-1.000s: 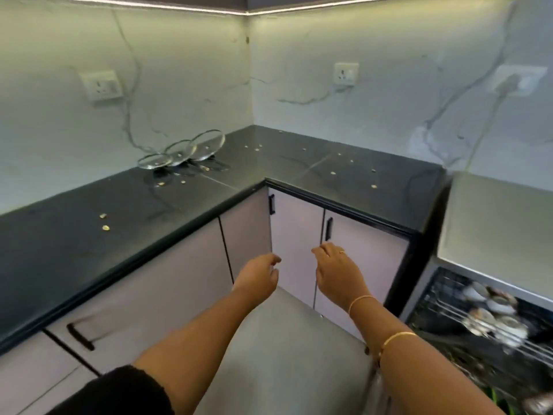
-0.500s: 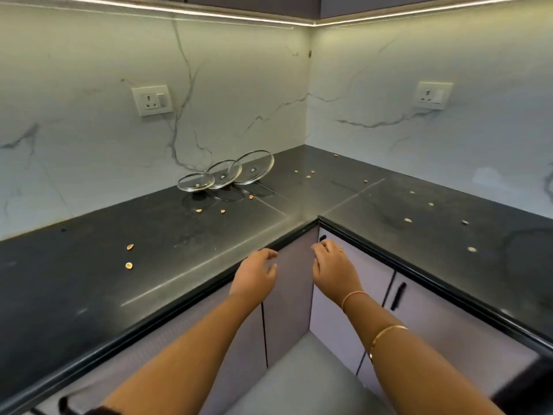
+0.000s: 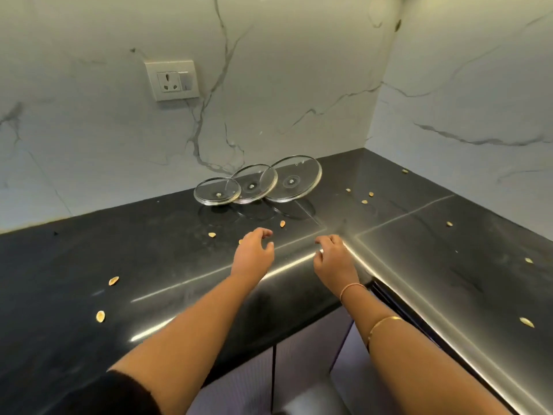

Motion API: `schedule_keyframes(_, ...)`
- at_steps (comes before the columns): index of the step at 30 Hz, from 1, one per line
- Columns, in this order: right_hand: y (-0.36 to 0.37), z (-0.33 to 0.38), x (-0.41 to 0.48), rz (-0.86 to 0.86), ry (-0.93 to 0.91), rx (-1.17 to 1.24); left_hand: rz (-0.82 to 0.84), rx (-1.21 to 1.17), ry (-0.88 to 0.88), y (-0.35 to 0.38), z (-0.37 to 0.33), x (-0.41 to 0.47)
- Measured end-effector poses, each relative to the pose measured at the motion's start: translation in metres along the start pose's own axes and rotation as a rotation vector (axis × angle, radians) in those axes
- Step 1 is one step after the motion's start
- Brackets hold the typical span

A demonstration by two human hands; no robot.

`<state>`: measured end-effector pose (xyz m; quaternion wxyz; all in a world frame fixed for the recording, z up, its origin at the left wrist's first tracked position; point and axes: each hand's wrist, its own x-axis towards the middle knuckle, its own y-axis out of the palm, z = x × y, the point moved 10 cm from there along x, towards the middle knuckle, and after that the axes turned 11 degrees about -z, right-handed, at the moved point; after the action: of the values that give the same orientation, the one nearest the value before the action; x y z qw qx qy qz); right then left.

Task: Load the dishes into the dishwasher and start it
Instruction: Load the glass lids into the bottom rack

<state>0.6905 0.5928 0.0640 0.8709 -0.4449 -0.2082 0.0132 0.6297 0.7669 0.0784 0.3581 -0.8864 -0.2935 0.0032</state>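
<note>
Step in hand: as I read it, fetching the next dishes to load. Both bare forearms stretch up from the bottom of the frame toward the lids.
Task's things: three round clear-glass lids with metal rims stand in an overlapping row just above centre frame, tilted back against the wall. The smallest glass lid is at the left, the middle glass lid is beside it, and the largest glass lid is at the right.
Dishwasher: not in view.
Left hand: at centre frame over the glossy black stone countertop, fingers loosely curled and spread, holding nothing. It is near the lids but apart from them.
Right hand: just right of centre, over the counter's inner corner, fingers loosely bent and empty.
Surroundings: white veined marble wall, white wall socket at upper left, pale seed husks scattered across the counter, and pale cabinet doors at bottom centre.
Next move: probably a further reach up the frame, with each hand closing on a lid's rim. The lids overlap, so the smallest, which appears frontmost, should lift away first.
Risk: leaning smooth glass may slide or topple if nudged.
</note>
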Motion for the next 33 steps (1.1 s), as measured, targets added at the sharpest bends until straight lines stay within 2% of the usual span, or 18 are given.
schedule_keyframes(9, 0.029, -0.013, 0.123, -0.036, 0.136, 0.155, 0.007, 0.067, 0.015, 0.035, 0.002, 0.134)
schedule_keyframes(20, 0.088, -0.067, 0.214, -0.05, 0.667, 0.56, 0.049, 0.144, 0.038, 0.087, 0.002, 0.216)
schedule_keyframes(26, 0.136, -0.098, 0.233, -0.051, 0.971, 0.897, 0.112, 0.245, 0.017, 0.12, 0.01, 0.239)
schedule_keyframes(33, 0.158, -0.109, 0.253, 0.043, 0.971, 0.984, 0.098, 0.379, -0.056, 0.144, 0.031, 0.257)
